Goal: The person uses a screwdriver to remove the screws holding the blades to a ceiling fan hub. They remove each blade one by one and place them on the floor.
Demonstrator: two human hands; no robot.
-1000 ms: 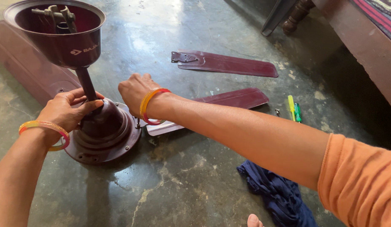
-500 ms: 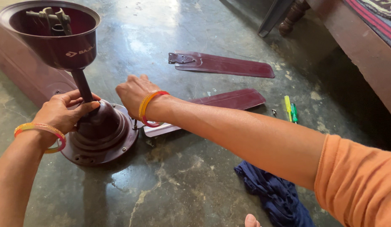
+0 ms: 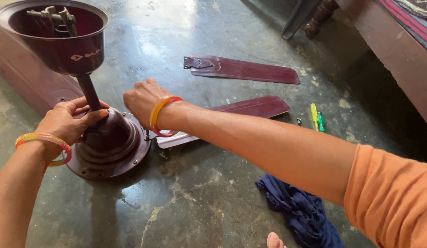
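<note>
A maroon ceiling fan motor [image 3: 110, 149] stands on the stone floor with its rod [image 3: 88, 92] and cup-shaped canopy [image 3: 62, 39] pointing up. My left hand [image 3: 66, 121] grips the motor's upper dome beside the rod. My right hand [image 3: 142, 98] reaches across and rests its closed fingers at the motor's far right edge, where a maroon fan blade [image 3: 243, 110] meets it. What the fingers hold is hidden. Both wrists wear coloured bangles.
A loose maroon blade [image 3: 243, 69] lies farther back. Another blade [image 3: 32, 87] stretches behind the motor at left. Yellow and green screwdrivers [image 3: 316, 117] lie at right, a blue cloth [image 3: 301, 213] near my foot. Dark wooden furniture [image 3: 388, 50] fills the right side.
My view has shifted slightly. Both hands stay at the motor, with the right hand's fingers moving a little at its edge.
</note>
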